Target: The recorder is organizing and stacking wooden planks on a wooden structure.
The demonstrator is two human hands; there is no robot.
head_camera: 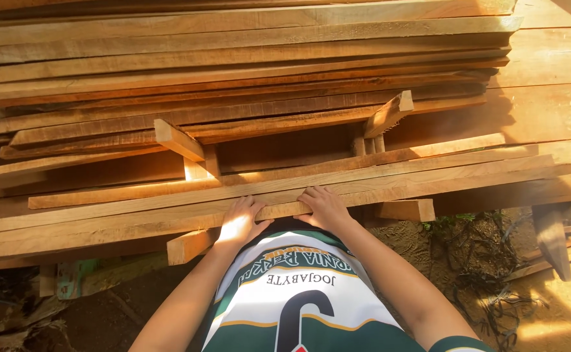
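I have both hands on the near edge of the wood stack, on one long plank [279, 210] that lies in the bottom layers, at the front edge facing me. My left hand [241, 223] curls over the plank's edge with the fingers bent down on its top face; my right hand [324, 206] does the same just beside it, fingertips on the top and the palm against the front. Both hands are closed around that edge rather than spread flat, though I cannot tell how far the thumbs wrap beneath, since the view hides the underside.

I judge this to be the gripping stage: the plank sits in its layer, not yet drawn out. Any next move would call for an even pull from both hands, because the board is long and planks rest on it.

The boards are rough-sawn, reddish-orange timber with straight grain and square edges, warm in low sunlight. Short wooden spacer blocks [180, 140] sit crosswise between layers, and one block [405, 209] rests at the front edge right of my hands. Below is dark soil [429, 248] with a tangle of roots or wire.
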